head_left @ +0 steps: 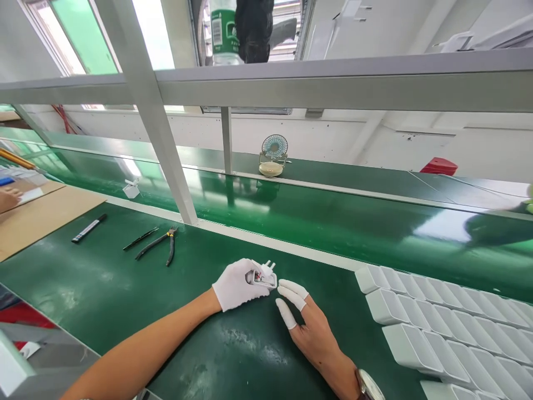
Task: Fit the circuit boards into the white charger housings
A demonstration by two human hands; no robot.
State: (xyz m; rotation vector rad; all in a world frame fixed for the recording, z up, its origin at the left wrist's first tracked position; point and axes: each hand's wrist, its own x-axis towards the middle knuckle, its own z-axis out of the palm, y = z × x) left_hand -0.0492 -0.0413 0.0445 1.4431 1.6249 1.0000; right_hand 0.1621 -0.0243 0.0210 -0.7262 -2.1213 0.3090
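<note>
My left hand (pixel 237 284), in a white glove, is closed around a small white plug-like charger part (pixel 264 274) with two prongs pointing up and red wiring showing inside. It rests on the green work surface (pixel 125 294). My right hand (pixel 310 328) lies beside it, bare except for white finger cots. Its fingers are stretched out, with the tips almost touching the part. A wristwatch (pixel 368 386) sits on my right wrist.
Rows of white plastic housings (pixel 437 328) lie at the right. Pliers (pixel 160 244), tweezers (pixel 139 239) and a black pen (pixel 89 228) lie at the left, near a cardboard sheet (pixel 37 216). A white frame post (pixel 166 161) stands before the green conveyor belt (pixel 333 216), which carries a small white part (pixel 131 189). A small fan (pixel 273 155) stands beyond. Another person's hand (pixel 8 197) is at the far left.
</note>
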